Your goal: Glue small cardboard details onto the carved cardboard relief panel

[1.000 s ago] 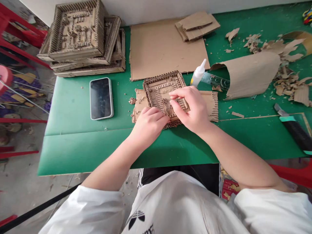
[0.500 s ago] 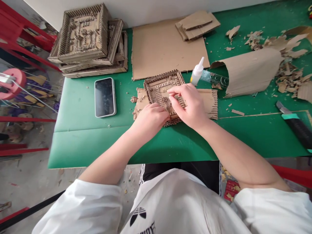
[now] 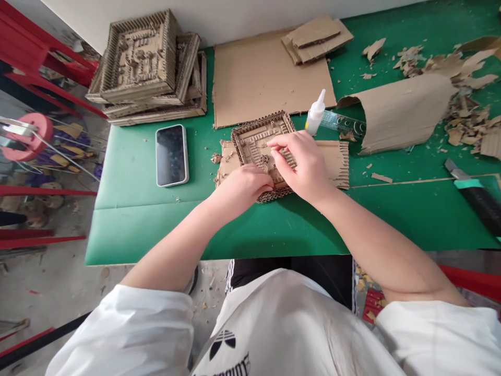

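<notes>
A small cardboard frame with raised corrugated walls and tiny pieces inside [image 3: 258, 137] lies tilted on a flat cardboard strip [image 3: 333, 163]. At its lower left corner is my left hand [image 3: 246, 187], fingers curled over the wall and their tips partly hidden inside. My right hand [image 3: 303, 166] hovers over the right side of the frame, thumb and forefinger bent toward each other; anything between their tips is too small to make out. Just behind my right hand stands a white glue bottle [image 3: 314, 116].
Stacked cardboard frames [image 3: 141, 89] fill the back left, with a phone [image 3: 171, 155] in front. Behind lies a cardboard sheet [image 3: 270, 83]. To the right are a ruler [image 3: 342, 123], a curled sheet [image 3: 407, 112], torn scraps [image 3: 464, 125] and a utility knife [image 3: 475, 196].
The camera view has shifted slightly. Both hands keep nearly the same places and poses at the frame.
</notes>
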Demonstrator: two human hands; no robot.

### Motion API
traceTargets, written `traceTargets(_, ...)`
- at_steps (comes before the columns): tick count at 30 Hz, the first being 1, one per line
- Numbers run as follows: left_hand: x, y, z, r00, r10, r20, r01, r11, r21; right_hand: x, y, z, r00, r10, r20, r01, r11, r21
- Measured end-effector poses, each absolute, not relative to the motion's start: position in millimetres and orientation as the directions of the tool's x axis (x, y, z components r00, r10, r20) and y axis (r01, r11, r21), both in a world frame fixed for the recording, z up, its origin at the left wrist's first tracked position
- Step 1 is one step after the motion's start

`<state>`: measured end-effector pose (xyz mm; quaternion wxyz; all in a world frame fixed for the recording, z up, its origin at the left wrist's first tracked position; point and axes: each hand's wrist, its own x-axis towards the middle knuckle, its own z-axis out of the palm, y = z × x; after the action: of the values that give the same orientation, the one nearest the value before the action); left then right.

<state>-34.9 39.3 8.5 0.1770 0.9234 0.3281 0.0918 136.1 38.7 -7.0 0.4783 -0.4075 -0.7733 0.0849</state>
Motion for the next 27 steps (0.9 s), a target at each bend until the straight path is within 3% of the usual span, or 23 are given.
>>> traceTargets(12,-35,32,19,0.71,0.703,-0.049,0.642,-0.617,0.456,136,39,-7,-0.216,0.702,0.679,0.54,0.665,-0.516)
traceTargets(21,-35,34,16,0.738,0.674,-0.031,0.624,-0.664,0.412,135,39,-9,-0.215,0.717,0.663,0.542,0.652,-0.53)
traceTargets(27,-31,37,18,0.709,0.699,-0.094,0.666,-0.62,0.416,135,39,-11,-0.211,0.711,0.67,0.538,0.657,-0.528)
